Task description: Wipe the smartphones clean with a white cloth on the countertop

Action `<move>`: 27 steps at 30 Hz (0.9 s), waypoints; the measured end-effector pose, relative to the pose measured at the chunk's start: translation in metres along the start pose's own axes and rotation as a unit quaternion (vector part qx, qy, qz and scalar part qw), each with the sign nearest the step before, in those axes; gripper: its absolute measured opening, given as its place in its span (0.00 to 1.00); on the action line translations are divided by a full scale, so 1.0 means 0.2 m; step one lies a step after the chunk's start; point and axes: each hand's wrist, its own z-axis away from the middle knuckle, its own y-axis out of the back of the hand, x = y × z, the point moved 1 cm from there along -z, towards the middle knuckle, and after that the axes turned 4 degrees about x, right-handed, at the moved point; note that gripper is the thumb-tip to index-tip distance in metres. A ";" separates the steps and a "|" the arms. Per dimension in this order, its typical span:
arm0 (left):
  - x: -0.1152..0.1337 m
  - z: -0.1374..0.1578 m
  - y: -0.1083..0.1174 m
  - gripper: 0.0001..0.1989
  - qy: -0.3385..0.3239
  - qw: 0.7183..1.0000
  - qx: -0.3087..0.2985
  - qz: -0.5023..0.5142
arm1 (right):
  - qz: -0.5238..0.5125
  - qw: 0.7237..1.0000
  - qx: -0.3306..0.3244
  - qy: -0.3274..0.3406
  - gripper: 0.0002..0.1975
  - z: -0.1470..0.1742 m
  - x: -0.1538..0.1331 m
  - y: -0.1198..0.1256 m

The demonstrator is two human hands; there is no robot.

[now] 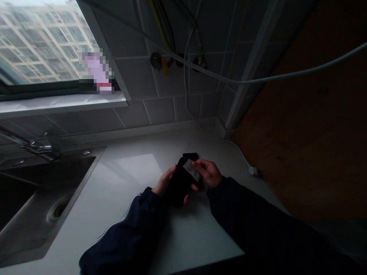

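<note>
My left hand (165, 180) is closed around a dark, flat, phone-like slab (176, 185), its thumb along the left edge and fingertips showing at the right edge. A small grey cloth (192, 170) is pinched between the thumb and fingers of my right hand (208, 172). The cloth lies over the upper right part of the slab; whether it presses on the surface I cannot tell. Behind the slab's top end, another small black object (190, 156) rests on the white countertop (137, 214). Its lower part is hidden by the slab and my right hand.
A steel sink (43, 244) with a faucet (40, 148) is at left, below a window sill (63, 105). A white cable (258, 81) crosses overhead, and a plug (252, 170) lies near the wooden panel (309, 133) at right. Pipes (164, 61) come out of the tiled wall.
</note>
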 end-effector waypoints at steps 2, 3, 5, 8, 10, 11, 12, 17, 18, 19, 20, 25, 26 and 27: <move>-0.01 0.00 0.01 0.44 -0.005 1.000 -0.002 0.004 | 0.006 1.000 0.006 -0.001 0.26 0.00 0.00 0.00; -0.01 -0.01 0.01 0.43 -0.005 1.000 -0.003 0.004 | 0.006 1.000 0.007 -0.004 0.26 0.00 0.00 0.00; -0.01 -0.01 0.01 0.42 -0.007 1.000 -0.004 0.004 | 0.001 1.000 0.004 -0.013 0.27 -0.01 0.01 0.00; -0.01 -0.01 0.01 0.41 -0.003 1.000 -0.001 0.001 | -0.014 0.999 -0.014 -0.025 0.26 -0.03 0.03 0.02; 0.00 -0.01 0.01 0.41 -0.004 1.000 0.000 -0.003 | -0.020 0.999 -0.027 -0.027 0.26 -0.04 0.04 0.03; -0.01 -0.01 0.02 0.41 -0.002 1.000 -0.001 -0.006 | -0.021 0.999 -0.031 -0.029 0.27 -0.05 0.04 0.04; -0.01 -0.01 0.02 0.41 -0.004 1.000 0.001 -0.008 | -0.019 0.999 -0.033 -0.029 0.27 -0.05 0.04 0.04; 0.00 0.00 0.01 0.41 -0.003 1.000 0.010 -0.007 | 0.009 1.000 -0.027 -0.012 0.27 -0.05 0.02 0.05; 0.00 0.00 0.01 0.41 0.000 1.000 0.010 -0.006 | 0.017 0.999 -0.026 -0.009 0.28 -0.05 0.02 0.05; 0.00 0.00 0.00 0.42 0.003 1.000 0.009 -0.005 | 0.026 0.999 -0.025 -0.007 0.28 -0.05 0.02 0.05; 0.00 0.00 0.00 0.42 0.004 1.000 0.009 -0.006 | 0.036 0.999 -0.023 -0.004 0.28 -0.05 0.01 0.05; 0.01 0.01 -0.02 0.42 0.010 1.000 0.008 -0.010 | 0.060 0.998 -0.017 0.002 0.28 -0.04 -0.01 0.05; 0.01 0.01 -0.02 0.42 0.008 1.000 0.009 -0.010 | 0.055 0.998 -0.017 -0.001 0.28 -0.04 -0.02 0.04; 0.01 0.00 -0.01 0.42 0.007 1.000 0.010 -0.010 | 0.046 0.999 -0.017 -0.006 0.28 -0.03 -0.02 0.04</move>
